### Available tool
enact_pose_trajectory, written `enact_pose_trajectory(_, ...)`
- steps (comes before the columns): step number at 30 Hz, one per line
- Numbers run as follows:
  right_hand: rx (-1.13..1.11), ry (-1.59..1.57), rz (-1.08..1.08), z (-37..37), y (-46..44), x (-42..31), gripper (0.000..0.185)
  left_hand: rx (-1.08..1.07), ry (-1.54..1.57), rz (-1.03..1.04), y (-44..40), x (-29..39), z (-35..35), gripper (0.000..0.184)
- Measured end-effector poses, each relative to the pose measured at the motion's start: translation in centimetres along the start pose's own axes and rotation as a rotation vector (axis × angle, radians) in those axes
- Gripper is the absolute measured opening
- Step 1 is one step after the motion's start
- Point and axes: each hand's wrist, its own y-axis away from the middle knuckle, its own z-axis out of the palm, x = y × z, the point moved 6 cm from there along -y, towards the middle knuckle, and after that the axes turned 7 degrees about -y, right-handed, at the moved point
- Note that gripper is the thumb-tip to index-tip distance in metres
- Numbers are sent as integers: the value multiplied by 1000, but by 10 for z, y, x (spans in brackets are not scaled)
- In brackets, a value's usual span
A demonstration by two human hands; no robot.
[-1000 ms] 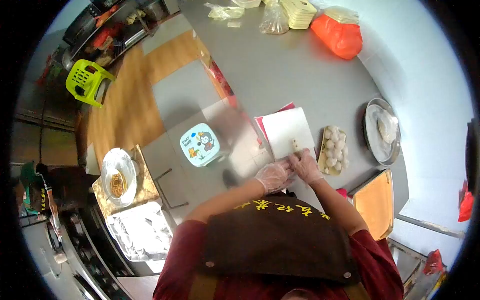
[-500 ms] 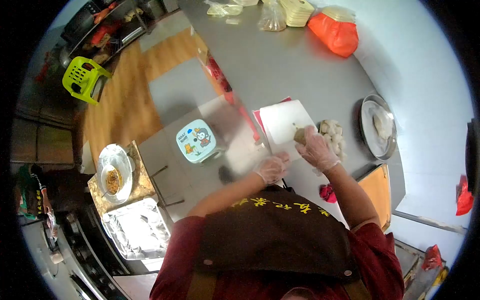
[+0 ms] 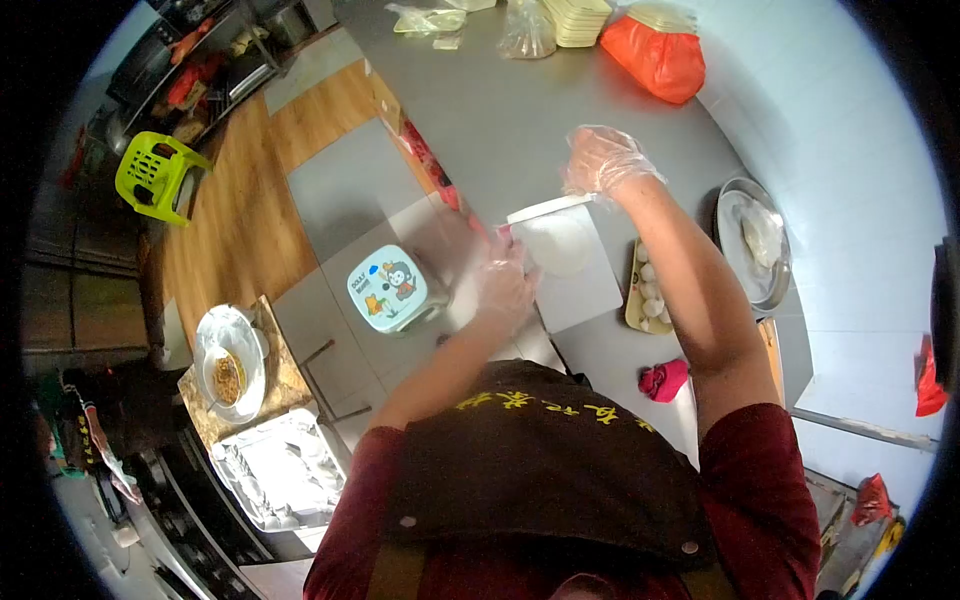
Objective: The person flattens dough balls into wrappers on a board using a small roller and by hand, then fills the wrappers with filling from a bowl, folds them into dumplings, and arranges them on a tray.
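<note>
My right hand (image 3: 604,162), in a clear plastic glove, is at the far side of the board with fingers curled. It appears to grip the far edge of a white board (image 3: 548,208) that shows nearly edge-on. Under that, a pale flat round (image 3: 562,246) lies on a square whitish sheet (image 3: 590,300). My left hand (image 3: 506,282), also gloved, is blurred at the sheet's left edge near a bit of red cloth; its fingers are not clear. Right of the sheet stands a yellow tray (image 3: 634,312) of white balls, partly covered by my right forearm.
A metal pan (image 3: 778,294) with a plastic-wrapped white lump stands at right. A crumpled pink cloth (image 3: 664,381) lies nearby. Stacked trays (image 3: 578,22) and a red bag (image 3: 655,62) are at the back. A lidded blue box (image 3: 385,285) is left of the table edge.
My right hand has moved up and away from the ball tray to the far side. The white board, flat before, now appears raised, exposing the pale round. My left hand has moved up and left.
</note>
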Motion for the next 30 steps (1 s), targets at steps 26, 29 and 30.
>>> enact_pose_trajectory(26,103,-339,22,8,-3,15,27,349,441,-302,-39,7,15,21)
enact_pose_trajectory(29,134,-368,3,7,-1,14,25,353,837,-346,-57,-24,57,25)
enact_pose_trajectory(30,137,-368,2,7,-1,15,25,356,971,-360,-57,-25,59,26)
